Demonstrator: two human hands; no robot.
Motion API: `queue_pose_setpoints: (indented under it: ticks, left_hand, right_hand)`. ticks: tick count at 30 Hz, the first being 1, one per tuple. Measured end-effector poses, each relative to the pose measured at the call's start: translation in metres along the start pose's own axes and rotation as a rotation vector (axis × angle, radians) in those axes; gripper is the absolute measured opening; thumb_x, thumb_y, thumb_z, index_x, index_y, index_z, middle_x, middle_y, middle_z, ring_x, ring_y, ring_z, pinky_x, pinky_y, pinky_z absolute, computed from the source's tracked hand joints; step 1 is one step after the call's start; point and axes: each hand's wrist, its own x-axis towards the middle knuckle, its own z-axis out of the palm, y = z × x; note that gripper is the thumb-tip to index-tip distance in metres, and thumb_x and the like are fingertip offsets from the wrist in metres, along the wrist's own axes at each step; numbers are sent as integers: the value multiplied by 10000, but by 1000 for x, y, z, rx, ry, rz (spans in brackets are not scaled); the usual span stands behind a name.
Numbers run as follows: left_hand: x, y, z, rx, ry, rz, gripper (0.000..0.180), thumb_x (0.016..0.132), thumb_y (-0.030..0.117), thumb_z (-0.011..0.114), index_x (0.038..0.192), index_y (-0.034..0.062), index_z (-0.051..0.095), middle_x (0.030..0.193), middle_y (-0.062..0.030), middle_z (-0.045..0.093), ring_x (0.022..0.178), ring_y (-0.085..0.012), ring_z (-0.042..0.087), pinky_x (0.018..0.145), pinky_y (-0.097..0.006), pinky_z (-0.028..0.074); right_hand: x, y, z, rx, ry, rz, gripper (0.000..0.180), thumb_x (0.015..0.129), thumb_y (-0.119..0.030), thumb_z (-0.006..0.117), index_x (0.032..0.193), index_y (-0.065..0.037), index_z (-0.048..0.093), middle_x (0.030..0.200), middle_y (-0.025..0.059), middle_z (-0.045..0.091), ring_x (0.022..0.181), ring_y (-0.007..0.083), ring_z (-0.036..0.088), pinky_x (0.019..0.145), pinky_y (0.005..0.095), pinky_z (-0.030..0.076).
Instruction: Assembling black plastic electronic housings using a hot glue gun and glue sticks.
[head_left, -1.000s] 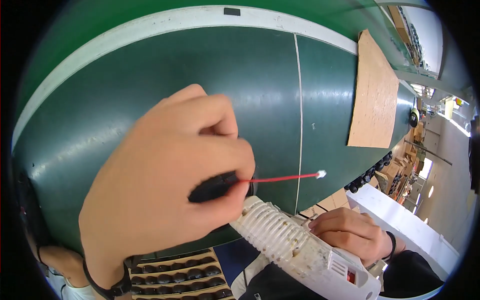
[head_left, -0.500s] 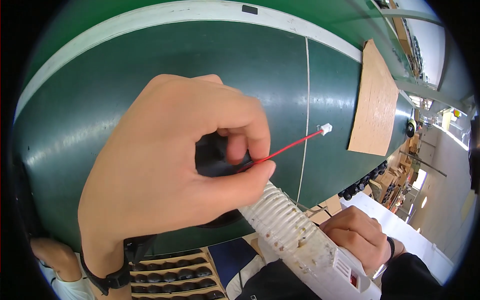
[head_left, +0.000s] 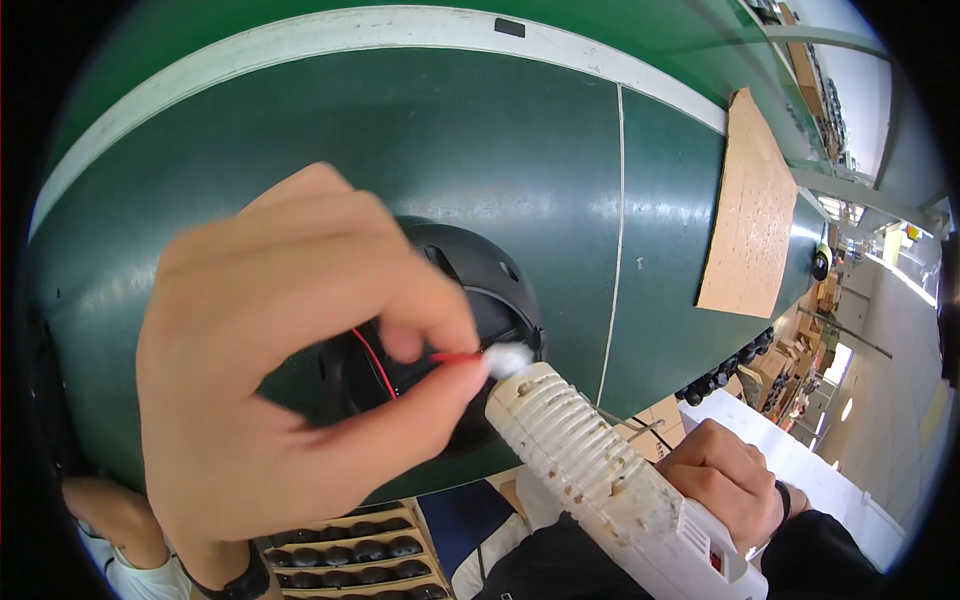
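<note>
My left hand (head_left: 320, 350) pinches a thin red wire (head_left: 452, 357) between thumb and forefinger. A small white connector (head_left: 508, 360), blurred, sits at the wire's end, just past the fingertips. Beneath that hand a round black plastic housing (head_left: 480, 262) rests on the green table, partly covered; a length of red wire runs across it. From the lower right, my right hand (head_left: 722, 480) grips a white handheld tool with a ribbed barrel (head_left: 570, 430), which looks like a hot-air gun. Its stained barrel tip is close to the connector; whether they touch, I cannot tell.
A brown board (head_left: 750, 205) lies at the table's right. Tiered racks of black domed parts (head_left: 350, 550) stand below the near edge, with more black parts (head_left: 728, 365) beyond the right edge. Another person's arm (head_left: 115, 510) shows at lower left.
My left hand has moved left and down, bringing the white connector beside the tool's barrel tip. The black housing is more exposed. My right hand and the tool have barely shifted.
</note>
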Motion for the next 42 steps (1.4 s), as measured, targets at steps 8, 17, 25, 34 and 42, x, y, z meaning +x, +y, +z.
queue_pose_setpoints:
  ticks: [8,17,25,34,42]
  left_hand:
    - [-42,-1,0,-10,68,-95,233,542,89,821,764,96,755,735,-20,567,734,-218,488,647,-325,370]
    - [-52,9,9,-10,17,-102,323,498,177,898,807,174,804,741,28,581,748,-207,485,639,-324,382]
    - [-40,8,8,-17,105,-29,269,541,142,870,794,120,780,755,-2,606,748,-216,498,640,-329,388]
    - [-67,2,17,-25,234,-141,627,713,177,730,1284,-25,566,1318,-215,556,1271,-370,511,1108,-477,355]
    - [-86,-6,37,16,293,-176,743,604,125,807,1307,37,584,1396,-221,520,1285,-391,512,1036,-453,412]
  right_hand:
    - [1,-2,-4,-20,-1,10,211,751,-109,787,834,29,650,729,110,596,585,220,619,493,316,468]
    - [6,0,-4,-15,7,-2,210,768,-120,784,845,26,655,726,102,588,593,220,622,502,319,478]
    - [2,-4,-11,-7,-48,27,231,783,-126,785,890,32,656,773,122,604,626,231,638,520,326,498]
    - [4,-11,-14,-23,-67,17,228,781,-62,763,947,41,645,845,160,643,694,267,675,583,350,551]
    - [8,-11,-24,-36,-143,20,288,747,-42,762,989,77,662,862,165,632,703,272,631,572,346,502]
